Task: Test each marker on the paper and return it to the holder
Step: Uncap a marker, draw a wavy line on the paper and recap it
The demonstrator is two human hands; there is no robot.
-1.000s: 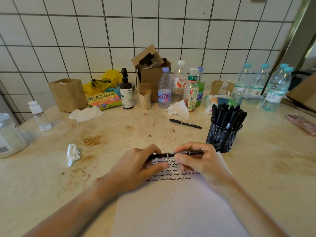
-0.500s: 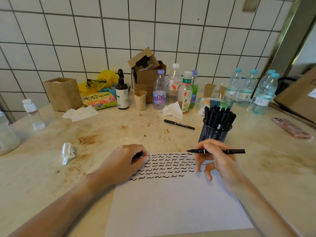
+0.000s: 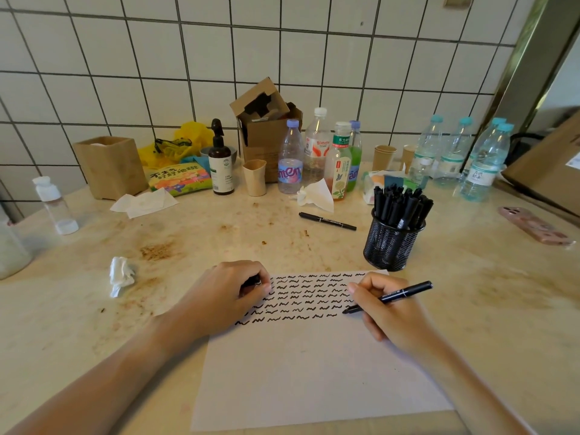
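Note:
A white sheet of paper [image 3: 314, 372] lies in front of me, its top part filled with several rows of black squiggles. My right hand [image 3: 389, 312] grips an uncapped black marker [image 3: 405, 291], its tip down on the paper at the right end of the lowest row. My left hand [image 3: 226, 296] rests on the paper's left edge, fingers curled round the marker's black cap [image 3: 252, 282]. A black mesh holder [image 3: 390, 243] full of black markers stands just beyond the paper's top right corner. One more capped marker [image 3: 328, 221] lies loose on the counter behind the paper.
Bottles [image 3: 290, 158], paper cups [image 3: 255, 177], a cardboard box [image 3: 266, 127] and a spray bottle [image 3: 221, 164] line the tiled wall. Crumpled tissue [image 3: 120, 276] lies left of the paper. A pink phone [image 3: 533, 226] lies at the right, water bottles [image 3: 483, 164] behind it.
The two hands pulled the cap off the marker. My left hand stayed at the paper's edge with the cap; my right hand turned the marker and lowered its tip onto the paper.

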